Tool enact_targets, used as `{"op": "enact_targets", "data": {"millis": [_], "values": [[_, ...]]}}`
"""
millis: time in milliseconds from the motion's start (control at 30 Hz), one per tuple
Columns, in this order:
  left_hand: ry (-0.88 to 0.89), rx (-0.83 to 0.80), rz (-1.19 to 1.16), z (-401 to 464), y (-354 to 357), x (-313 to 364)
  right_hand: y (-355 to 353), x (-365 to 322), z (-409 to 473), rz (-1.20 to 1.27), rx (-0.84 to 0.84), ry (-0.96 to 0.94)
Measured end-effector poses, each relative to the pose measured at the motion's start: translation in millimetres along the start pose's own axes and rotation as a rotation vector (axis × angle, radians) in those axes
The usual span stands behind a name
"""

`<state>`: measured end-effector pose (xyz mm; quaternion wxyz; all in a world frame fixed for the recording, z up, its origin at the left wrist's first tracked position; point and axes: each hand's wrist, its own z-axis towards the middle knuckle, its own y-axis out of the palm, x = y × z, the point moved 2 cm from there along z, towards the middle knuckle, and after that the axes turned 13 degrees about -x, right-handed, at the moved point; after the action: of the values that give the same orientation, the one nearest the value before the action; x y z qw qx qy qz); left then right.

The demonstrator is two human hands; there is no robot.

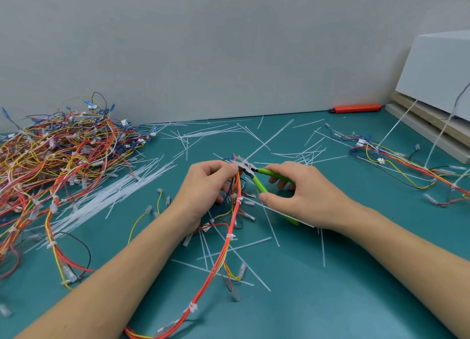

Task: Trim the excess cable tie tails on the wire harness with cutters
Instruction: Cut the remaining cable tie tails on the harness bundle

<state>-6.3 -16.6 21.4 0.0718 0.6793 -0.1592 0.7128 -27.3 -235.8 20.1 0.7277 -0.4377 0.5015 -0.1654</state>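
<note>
- Teal desk (330,275) against a grey wall, strewn with white tie tails (236,248).
- Left hand (206,186) pinches the harness (230,237) mid-desk.
- Right hand (302,191) grips green cutters (254,173), their tips at the harness top by the left fingertips.
- Wire pile (58,160) far left.

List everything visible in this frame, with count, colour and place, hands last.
wire harness: one, mostly orange-red, centre, held up at its top
cutters: one, green handles, at the harness top
harness pile: one heap, mixed colours, left
second harness: one, mixed colours, right
cable ties: many, white, scattered on the mat
table mat: one, teal
orange tool: one, back edge by the wall
white box: one, far right
left hand: holds the harness
right hand: holds the cutters
</note>
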Motion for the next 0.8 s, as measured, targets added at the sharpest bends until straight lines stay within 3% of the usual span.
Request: {"op": "enact_targets", "data": {"millis": [333, 800], "values": [[-0.005, -0.002, -0.014, 1.5, -1.2, -1.4, -6.6, -2.7, 2.2, 0.005, -0.084, -0.033], [-0.004, 0.003, 0.009, 0.8, 0.2, -1.8, -3.8, -4.9, 0.3, 0.005, -0.054, -0.043]]}}
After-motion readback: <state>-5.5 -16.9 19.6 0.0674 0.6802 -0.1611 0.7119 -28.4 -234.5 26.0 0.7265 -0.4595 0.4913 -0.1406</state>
